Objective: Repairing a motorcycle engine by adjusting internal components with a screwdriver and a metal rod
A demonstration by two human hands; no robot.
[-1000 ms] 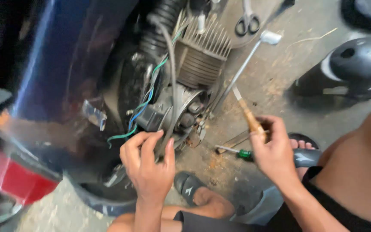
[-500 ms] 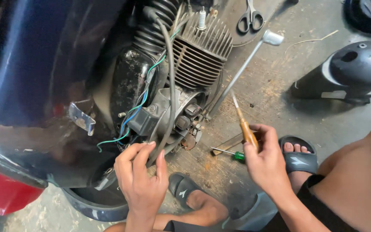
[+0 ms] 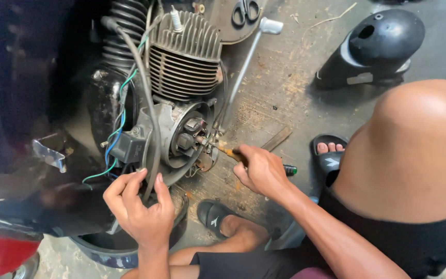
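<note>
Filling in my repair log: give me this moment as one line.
left hand: gripping engine housing rim | right hand: holding screwdriver, tip at stator parts | nearby: finned cylinder, scissors

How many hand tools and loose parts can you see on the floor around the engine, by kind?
Steel scissors: 1
Long metal wrench with socket end: 1
Green-handled screwdriver lying under the right hand: 1
Flat metal bar: 1
Black plastic engine cover: 1
Total: 5
</note>
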